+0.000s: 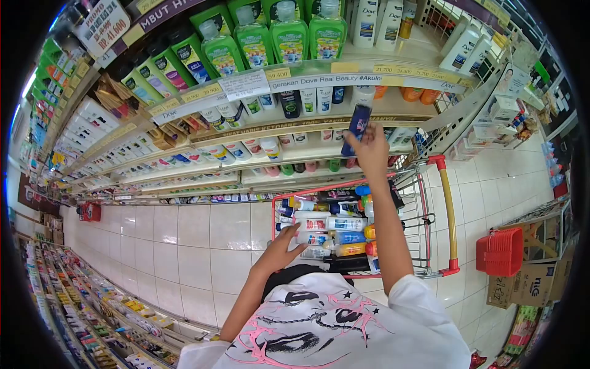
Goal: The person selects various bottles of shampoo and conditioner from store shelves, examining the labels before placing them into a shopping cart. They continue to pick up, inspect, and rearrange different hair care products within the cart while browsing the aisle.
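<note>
My right hand (370, 147) grips a dark blue shampoo bottle (357, 126), held tilted in front of the shelf with its top near the price rail. Beside the bottle's upper end, a white-capped bottle (362, 93) stands on the shelf. My left hand (284, 251) is over the near left side of the shopping cart (452, 215), fingers spread and holding nothing. Its fingertips are close to a white bottle (311, 225) lying among the load. Around it in the cart lie several bottles, including a blue one (350, 237) and a yellow-orange one (351, 249).
Green pump bottles (289, 43) line the upper shelf, with white Dove bottles (388, 24) to their right. Lower shelves carry rows of tubes and bottles. Stacked red baskets (499, 252) and a cardboard box (531, 283) stand at right. Another shelf (92, 307) runs along the lower left.
</note>
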Tool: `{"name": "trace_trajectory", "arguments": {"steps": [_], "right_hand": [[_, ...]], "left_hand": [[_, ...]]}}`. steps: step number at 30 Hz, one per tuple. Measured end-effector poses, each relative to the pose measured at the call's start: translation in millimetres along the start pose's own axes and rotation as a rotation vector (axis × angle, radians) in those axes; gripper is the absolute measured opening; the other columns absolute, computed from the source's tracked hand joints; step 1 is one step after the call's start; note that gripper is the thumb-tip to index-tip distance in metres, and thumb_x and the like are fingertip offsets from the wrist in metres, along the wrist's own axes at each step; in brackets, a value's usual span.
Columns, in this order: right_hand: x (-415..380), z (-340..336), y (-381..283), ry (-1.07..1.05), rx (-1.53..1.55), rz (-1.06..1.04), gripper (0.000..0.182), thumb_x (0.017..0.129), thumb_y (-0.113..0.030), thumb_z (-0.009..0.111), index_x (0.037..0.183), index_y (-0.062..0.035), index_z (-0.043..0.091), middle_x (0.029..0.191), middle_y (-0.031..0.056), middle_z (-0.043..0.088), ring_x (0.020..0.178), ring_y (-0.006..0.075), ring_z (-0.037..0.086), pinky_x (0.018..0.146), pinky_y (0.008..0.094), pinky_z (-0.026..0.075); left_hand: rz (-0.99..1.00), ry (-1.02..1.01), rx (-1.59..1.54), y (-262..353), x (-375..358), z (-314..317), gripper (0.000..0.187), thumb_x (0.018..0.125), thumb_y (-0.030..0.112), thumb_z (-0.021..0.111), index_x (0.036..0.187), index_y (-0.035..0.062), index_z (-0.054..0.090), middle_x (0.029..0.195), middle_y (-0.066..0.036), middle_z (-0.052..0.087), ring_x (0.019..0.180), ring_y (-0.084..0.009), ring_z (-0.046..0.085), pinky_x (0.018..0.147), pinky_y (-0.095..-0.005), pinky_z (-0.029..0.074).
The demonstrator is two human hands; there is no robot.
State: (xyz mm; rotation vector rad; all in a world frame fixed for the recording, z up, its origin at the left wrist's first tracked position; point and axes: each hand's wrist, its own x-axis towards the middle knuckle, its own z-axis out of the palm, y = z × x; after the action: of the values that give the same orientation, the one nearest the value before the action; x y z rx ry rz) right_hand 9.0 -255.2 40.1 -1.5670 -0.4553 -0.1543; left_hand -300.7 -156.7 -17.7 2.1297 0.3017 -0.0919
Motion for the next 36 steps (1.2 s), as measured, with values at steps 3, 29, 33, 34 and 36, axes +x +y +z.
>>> {"name": "trace_trajectory", "arguments": {"steps": [3, 29, 33, 34, 36], "right_hand": [[39, 8, -6, -0.009, -0.192, 0.070, 0.041, 0.074, -0.015, 0.080, 0.103, 0.0044, 0.059, 0.087, 0.0121, 0.069, 0.077, 0.0146, 0.066, 0.070, 0.0270, 0.052], [86, 61, 65, 0.038, -0.356, -0.198, 0.052, 0.075, -0.028, 0.081, 0.107, 0.0050, 0.057, 0.096, 0.0204, 0.064, 0.086, 0.0362, 0.062, 0.078, 0.0424, 0.050], [82, 59, 66, 0.063, -0.395, -0.255, 0.054, 0.077, -0.027, 0.080, 0.112, 0.0054, 0.057, 0.101, 0.0212, 0.065, 0.091, 0.0360, 0.064, 0.081, 0.0423, 0.051], [82, 58, 68, 0.067, -0.396, -0.255, 0.054, 0.077, -0.027, 0.080, 0.112, 0.0054, 0.057, 0.101, 0.0212, 0.065, 0.091, 0.0360, 0.064, 0.081, 0.0423, 0.051], [80, 57, 74, 0.064, -0.408, -0.264, 0.046, 0.076, -0.021, 0.082, 0.107, 0.0057, 0.061, 0.097, 0.0188, 0.068, 0.086, 0.0296, 0.067, 0.077, 0.0381, 0.053]], "left_hand": [[-0.412, -0.087, -0.177, -32, -34, -3, 0.062, 0.091, 0.031, 0.066, 0.140, 0.0010, 0.043, 0.138, -0.024, 0.046, 0.117, -0.0342, 0.057, 0.098, -0.0377, 0.046], [-0.914, 0.520, -0.455, -261, -260, 137, 0.035, 0.088, 0.021, 0.068, 0.113, -0.0041, 0.065, 0.083, -0.010, 0.068, 0.071, -0.0140, 0.060, 0.065, -0.0287, 0.049], [-0.910, 0.480, -0.389, -262, -261, 131, 0.037, 0.090, 0.022, 0.066, 0.114, -0.0056, 0.063, 0.093, -0.015, 0.070, 0.078, -0.0210, 0.068, 0.069, -0.0320, 0.054], [-0.907, 0.479, -0.388, -259, -259, 128, 0.037, 0.090, 0.022, 0.066, 0.114, -0.0056, 0.063, 0.093, -0.015, 0.070, 0.078, -0.0210, 0.068, 0.069, -0.0320, 0.054], [-0.987, 0.456, -0.406, -253, -259, 125, 0.037, 0.090, 0.022, 0.066, 0.114, -0.0056, 0.063, 0.095, -0.016, 0.071, 0.080, -0.0213, 0.068, 0.072, -0.0325, 0.054]]}}
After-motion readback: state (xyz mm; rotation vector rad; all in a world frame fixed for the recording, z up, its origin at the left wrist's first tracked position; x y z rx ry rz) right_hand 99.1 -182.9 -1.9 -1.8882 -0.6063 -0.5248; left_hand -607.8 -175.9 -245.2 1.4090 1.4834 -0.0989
